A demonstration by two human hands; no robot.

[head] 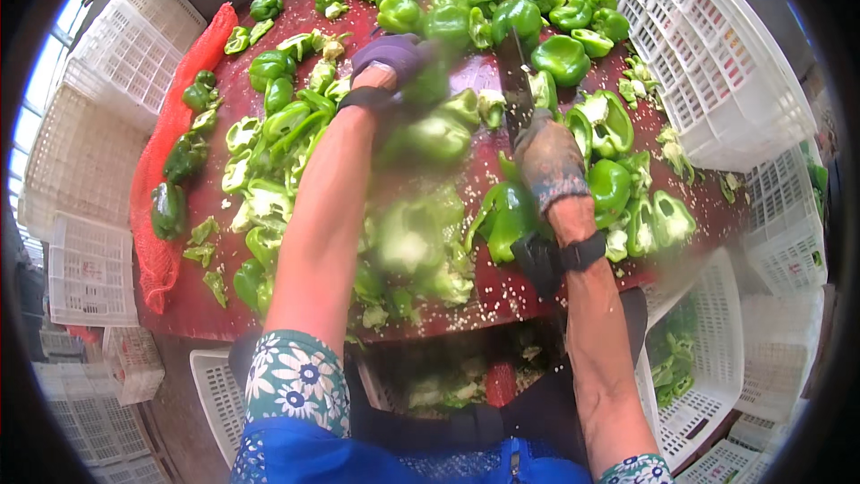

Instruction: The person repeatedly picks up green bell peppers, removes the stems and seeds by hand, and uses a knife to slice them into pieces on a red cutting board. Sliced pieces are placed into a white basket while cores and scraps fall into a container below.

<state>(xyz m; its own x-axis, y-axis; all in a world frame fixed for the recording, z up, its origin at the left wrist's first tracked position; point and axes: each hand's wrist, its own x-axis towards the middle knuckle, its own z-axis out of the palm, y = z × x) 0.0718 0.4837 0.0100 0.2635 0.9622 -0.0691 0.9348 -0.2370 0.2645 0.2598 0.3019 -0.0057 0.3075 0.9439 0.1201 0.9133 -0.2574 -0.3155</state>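
My left hand (390,57), in a purple glove, reaches over the dark red table among green bell peppers. A blurred patch hides its fingertips, so whether it grips the blurred pepper (430,77) beside it cannot be told. In a stained glove, my right hand (551,154) is closed around a knife (516,87) whose blade points away from me. Beyond the blade lies a pile of whole bell peppers (517,17). Cut pepper halves (608,124) rest to the right of my right hand, and more cut pieces (285,121) lie left of my left forearm.
White plastic crates (712,60) stand along the right side; others (91,269) are stacked at the left. Red mesh netting (164,168) runs along the table's left edge. Below on the right, a crate (705,356) contains pepper pieces. Seeds and scraps litter the tabletop (497,296).
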